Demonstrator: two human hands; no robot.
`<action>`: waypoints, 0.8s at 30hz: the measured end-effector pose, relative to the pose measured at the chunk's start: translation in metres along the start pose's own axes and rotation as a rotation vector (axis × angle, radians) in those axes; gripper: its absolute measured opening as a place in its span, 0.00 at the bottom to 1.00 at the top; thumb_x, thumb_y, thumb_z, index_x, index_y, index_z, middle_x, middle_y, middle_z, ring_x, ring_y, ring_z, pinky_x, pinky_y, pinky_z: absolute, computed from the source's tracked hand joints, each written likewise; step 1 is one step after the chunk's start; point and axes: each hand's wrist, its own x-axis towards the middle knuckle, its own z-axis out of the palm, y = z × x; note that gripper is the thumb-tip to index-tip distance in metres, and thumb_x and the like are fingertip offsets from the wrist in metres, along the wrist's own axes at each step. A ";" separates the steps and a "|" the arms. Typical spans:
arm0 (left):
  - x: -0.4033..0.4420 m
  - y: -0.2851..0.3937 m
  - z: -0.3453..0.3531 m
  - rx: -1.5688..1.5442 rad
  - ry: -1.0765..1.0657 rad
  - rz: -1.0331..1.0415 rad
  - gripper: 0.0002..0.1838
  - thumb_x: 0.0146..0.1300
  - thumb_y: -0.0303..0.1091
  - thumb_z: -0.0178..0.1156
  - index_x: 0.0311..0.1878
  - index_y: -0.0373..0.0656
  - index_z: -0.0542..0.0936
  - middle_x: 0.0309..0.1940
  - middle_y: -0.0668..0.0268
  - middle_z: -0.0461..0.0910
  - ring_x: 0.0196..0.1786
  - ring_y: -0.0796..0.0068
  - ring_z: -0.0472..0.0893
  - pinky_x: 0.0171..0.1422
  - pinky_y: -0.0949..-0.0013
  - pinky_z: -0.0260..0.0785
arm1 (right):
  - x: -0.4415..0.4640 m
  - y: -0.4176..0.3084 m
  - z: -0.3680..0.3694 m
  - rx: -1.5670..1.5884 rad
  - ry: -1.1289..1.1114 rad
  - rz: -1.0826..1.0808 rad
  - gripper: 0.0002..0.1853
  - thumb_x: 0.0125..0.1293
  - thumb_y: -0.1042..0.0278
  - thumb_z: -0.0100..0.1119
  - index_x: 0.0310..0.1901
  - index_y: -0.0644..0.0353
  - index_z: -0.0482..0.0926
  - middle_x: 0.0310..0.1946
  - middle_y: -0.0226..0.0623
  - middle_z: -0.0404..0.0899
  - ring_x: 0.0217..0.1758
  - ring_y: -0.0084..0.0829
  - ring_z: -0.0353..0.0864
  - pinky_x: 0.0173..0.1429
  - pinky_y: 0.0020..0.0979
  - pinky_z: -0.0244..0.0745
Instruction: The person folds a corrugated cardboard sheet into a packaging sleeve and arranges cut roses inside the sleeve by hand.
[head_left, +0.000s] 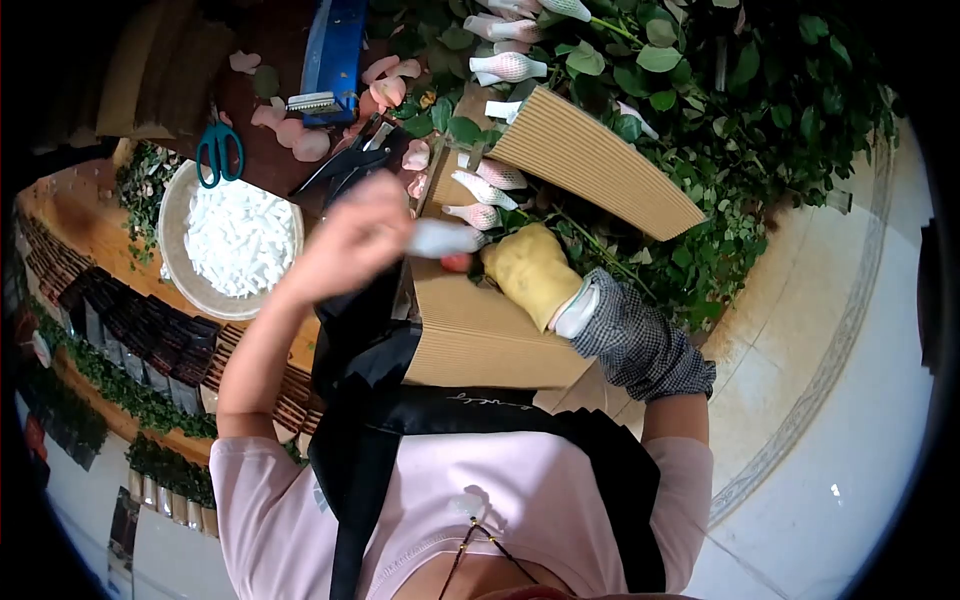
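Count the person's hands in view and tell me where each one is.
2. The bare left hand, blurred, is left of centre, beside a blurred white tube-shaped object. The yellow-gloved right hand is right of centre, over tan corrugated cardboard. Neither is fully hidden.

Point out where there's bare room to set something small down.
Corrugated cardboard lies bare between the gloved right hand and the black apron. A small patch of dark tabletop shows between the teal scissors and the pink petals. It is crowded among the leafy stems and the netted flower heads, and white pieces fill the bowl.
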 end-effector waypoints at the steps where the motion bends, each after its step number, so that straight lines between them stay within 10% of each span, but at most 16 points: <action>1: -0.001 0.010 -0.016 0.085 0.134 0.026 0.06 0.64 0.27 0.59 0.31 0.37 0.77 0.32 0.64 0.76 0.44 0.68 0.77 0.53 0.63 0.69 | 0.000 0.007 -0.002 0.100 -0.012 -0.054 0.09 0.68 0.60 0.59 0.38 0.53 0.84 0.32 0.36 0.87 0.36 0.39 0.87 0.43 0.40 0.79; 6: -0.006 0.002 0.008 0.206 0.062 -0.369 0.15 0.70 0.39 0.64 0.35 0.35 0.76 0.24 0.59 0.77 0.29 0.64 0.81 0.37 0.64 0.72 | -0.032 0.031 -0.033 0.574 0.433 -0.111 0.15 0.70 0.52 0.60 0.36 0.57 0.82 0.26 0.39 0.84 0.32 0.41 0.84 0.44 0.42 0.78; 10: 0.012 -0.012 0.043 0.654 -0.180 -0.177 0.20 0.64 0.47 0.68 0.30 0.39 0.78 0.32 0.55 0.84 0.38 0.53 0.85 0.37 0.56 0.75 | -0.014 0.015 -0.019 0.202 0.124 0.046 0.12 0.72 0.56 0.57 0.36 0.54 0.81 0.24 0.34 0.84 0.33 0.34 0.86 0.41 0.38 0.75; 14: 0.001 -0.015 0.024 0.069 0.046 -0.143 0.09 0.62 0.31 0.64 0.28 0.37 0.79 0.29 0.58 0.81 0.34 0.62 0.82 0.40 0.62 0.73 | -0.005 0.018 0.011 0.224 0.283 -0.001 0.10 0.69 0.57 0.60 0.35 0.54 0.80 0.24 0.37 0.83 0.30 0.36 0.85 0.39 0.39 0.76; 17: -0.004 -0.009 -0.016 0.252 0.395 -0.103 0.06 0.61 0.26 0.61 0.29 0.34 0.77 0.27 0.58 0.78 0.34 0.65 0.80 0.41 0.66 0.71 | -0.017 0.025 0.006 0.369 0.389 0.029 0.10 0.67 0.57 0.62 0.32 0.53 0.79 0.23 0.37 0.82 0.29 0.38 0.85 0.37 0.40 0.76; 24: 0.022 -0.018 0.055 0.601 0.119 -0.290 0.15 0.63 0.40 0.69 0.35 0.40 0.76 0.33 0.55 0.83 0.36 0.48 0.84 0.38 0.52 0.76 | -0.013 0.018 -0.018 0.280 0.495 0.144 0.14 0.63 0.56 0.67 0.30 0.56 0.75 0.19 0.37 0.77 0.25 0.41 0.81 0.34 0.41 0.76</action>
